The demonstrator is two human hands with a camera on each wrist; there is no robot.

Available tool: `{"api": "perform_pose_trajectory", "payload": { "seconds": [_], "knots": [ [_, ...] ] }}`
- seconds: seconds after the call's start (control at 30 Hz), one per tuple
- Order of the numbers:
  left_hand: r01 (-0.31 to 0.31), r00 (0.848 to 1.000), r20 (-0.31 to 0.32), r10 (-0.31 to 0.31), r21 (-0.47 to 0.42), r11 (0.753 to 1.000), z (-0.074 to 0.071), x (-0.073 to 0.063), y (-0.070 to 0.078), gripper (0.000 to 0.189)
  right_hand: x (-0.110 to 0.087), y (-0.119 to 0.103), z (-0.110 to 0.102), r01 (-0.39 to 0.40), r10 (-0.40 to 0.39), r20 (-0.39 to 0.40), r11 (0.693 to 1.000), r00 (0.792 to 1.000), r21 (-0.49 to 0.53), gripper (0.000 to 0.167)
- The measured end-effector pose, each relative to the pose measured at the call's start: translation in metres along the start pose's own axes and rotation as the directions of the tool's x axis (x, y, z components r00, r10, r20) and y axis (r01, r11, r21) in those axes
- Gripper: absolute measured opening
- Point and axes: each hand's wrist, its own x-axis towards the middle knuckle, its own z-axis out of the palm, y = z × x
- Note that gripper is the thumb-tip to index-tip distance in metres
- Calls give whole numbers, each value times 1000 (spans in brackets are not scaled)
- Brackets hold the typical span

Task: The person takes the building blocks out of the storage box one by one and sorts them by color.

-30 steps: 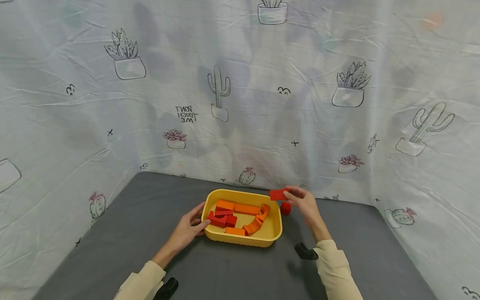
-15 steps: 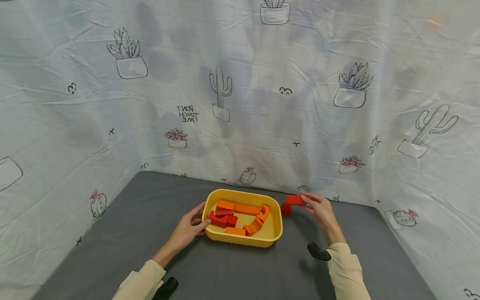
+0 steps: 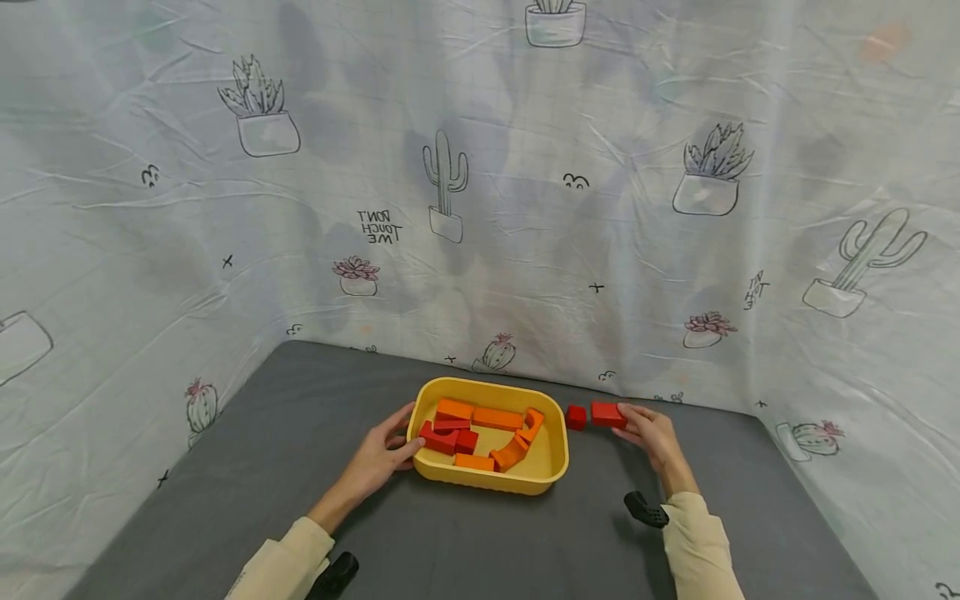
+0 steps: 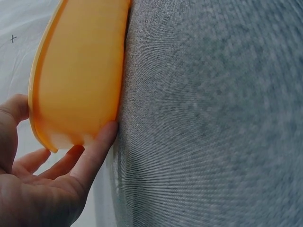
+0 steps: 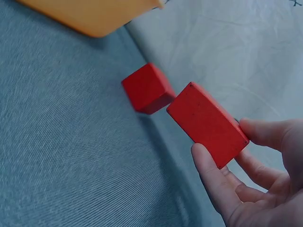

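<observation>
My left hand point(image 3: 378, 454) holds the left end of a yellow plastic bin point(image 3: 491, 483), its thumb at the rim and fingers against the outer wall point(image 4: 78, 71). Inside the bin lie several orange blocks point(image 3: 497, 418) and red blocks point(image 3: 438, 439), some of them arched or curved. Right of the bin my right hand point(image 3: 656, 437) pinches a red rectangular block point(image 5: 206, 124) by one end between thumb and fingers. Whether this block touches the table cannot be told. A red cube point(image 5: 147, 90) stands on the table between the bin and the held block.
A grey cloth-like surface point(image 3: 465, 550) covers the table. Behind it and at both sides hangs a pale curtain point(image 3: 510, 208) with cactus drawings. Black straps or mounts point(image 3: 647, 510) sit near both wrists.
My right hand has carried the red rectangular block rightward from over the bin's far right corner, past the red cube, and lowered it. My left hand keeps its hold on the bin.
</observation>
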Motion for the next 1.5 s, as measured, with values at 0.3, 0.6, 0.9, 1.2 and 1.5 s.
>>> {"api": "perform_pose_trajectory", "payload": {
  "seconds": [0.3, 0.6, 0.9, 1.2, 1.5],
  "knots": [
    [16, 1000, -7, -16, 7, 1000, 1, 0, 1, 66, 2, 9, 3, 4, -4, 22, 999, 1000, -36, 58],
    [31, 999, -23, -31, 25, 999, 2, 1, 2, 67, 4, 11, 7, 27, -31, -33, 993, 999, -116, 50],
    [19, 1000, -18, -18, 28, 999, 1, 0, 4, 66, 3, 16, 13, 163, -285, -164, 838, 944, -520, 35],
    [20, 1000, -17, -20, 25, 999, 0, 0, 4, 65, 2, 17, 16, 143, -330, -206, 779, 921, -611, 33],
    [-2, 1000, -7, 2, 12, 1000, 0, 1, 1, 65, 0, 14, 13, 147, -292, -146, 780, 945, -608, 35]
  ]
}}
